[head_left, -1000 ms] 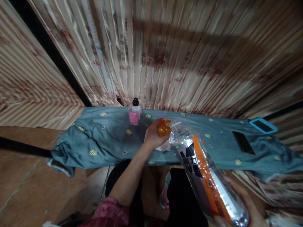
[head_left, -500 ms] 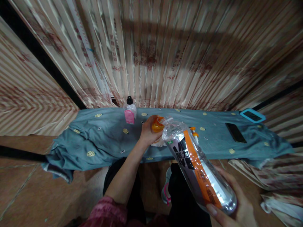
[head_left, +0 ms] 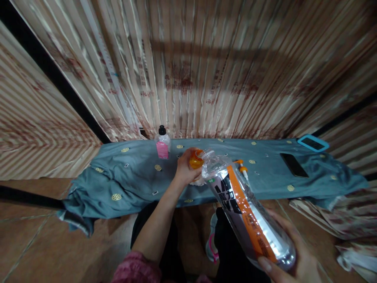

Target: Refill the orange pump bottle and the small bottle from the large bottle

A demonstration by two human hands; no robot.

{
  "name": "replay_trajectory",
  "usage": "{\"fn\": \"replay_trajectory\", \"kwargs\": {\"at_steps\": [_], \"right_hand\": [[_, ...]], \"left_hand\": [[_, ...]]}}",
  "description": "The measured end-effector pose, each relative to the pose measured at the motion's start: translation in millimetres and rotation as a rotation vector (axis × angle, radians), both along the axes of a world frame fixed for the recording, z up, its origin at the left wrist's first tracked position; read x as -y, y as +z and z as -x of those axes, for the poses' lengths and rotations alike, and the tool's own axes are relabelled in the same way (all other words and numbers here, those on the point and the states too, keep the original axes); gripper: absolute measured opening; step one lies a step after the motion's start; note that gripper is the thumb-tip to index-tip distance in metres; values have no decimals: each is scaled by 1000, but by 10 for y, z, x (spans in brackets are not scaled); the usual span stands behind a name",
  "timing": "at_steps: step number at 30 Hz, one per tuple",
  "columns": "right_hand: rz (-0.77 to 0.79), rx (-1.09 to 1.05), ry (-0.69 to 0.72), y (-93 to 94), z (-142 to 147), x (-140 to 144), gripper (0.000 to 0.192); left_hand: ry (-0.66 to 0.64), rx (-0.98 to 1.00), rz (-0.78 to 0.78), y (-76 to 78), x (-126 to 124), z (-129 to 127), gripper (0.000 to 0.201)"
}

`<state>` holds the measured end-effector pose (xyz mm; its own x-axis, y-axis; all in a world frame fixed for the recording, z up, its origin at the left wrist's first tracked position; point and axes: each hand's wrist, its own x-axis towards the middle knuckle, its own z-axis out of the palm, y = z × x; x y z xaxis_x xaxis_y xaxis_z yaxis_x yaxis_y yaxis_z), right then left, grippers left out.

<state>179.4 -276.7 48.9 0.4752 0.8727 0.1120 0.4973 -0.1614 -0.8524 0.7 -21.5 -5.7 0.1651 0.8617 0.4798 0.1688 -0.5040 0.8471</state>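
My left hand [head_left: 184,167] is wrapped round a small orange bottle [head_left: 196,158] above the cloth. In my right hand [head_left: 294,247] is a large clear bottle [head_left: 247,208] with a silver, black and orange label, gripped near its base. It is tilted, its mouth pointing up and left, right beside the top of the orange bottle; whether the two touch I cannot tell. Behind the large bottle an orange pump head [head_left: 243,169] with a white stem lies on the cloth. Something white and crumpled [head_left: 198,180] shows below my left hand, mostly hidden.
A clear bottle with a pink label and black cap [head_left: 163,147] stands back left on the blue-grey cloth [head_left: 135,177]. At the right lie a dark phone [head_left: 293,165] and a blue-framed object [head_left: 312,143]. Pleated curtains [head_left: 188,78] hang close behind and at both sides.
The view has shifted slightly, so the scene sits a little lower. Both hands keep their holds, and the large bottle stays tilted at the orange bottle's top.
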Motion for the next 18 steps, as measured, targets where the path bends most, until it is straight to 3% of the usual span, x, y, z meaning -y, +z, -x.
{"fn": "replay_trajectory", "kwargs": {"at_steps": [12, 18], "right_hand": [[-36, -7, -7, 25, -14, -65, 76], [-113, 64, 135, -82, -291, -84, 67]], "left_hand": [[-10, 18, 23, 46, -19, -38, 43], [43, -78, 12, 93, -36, -67, 44]]}}
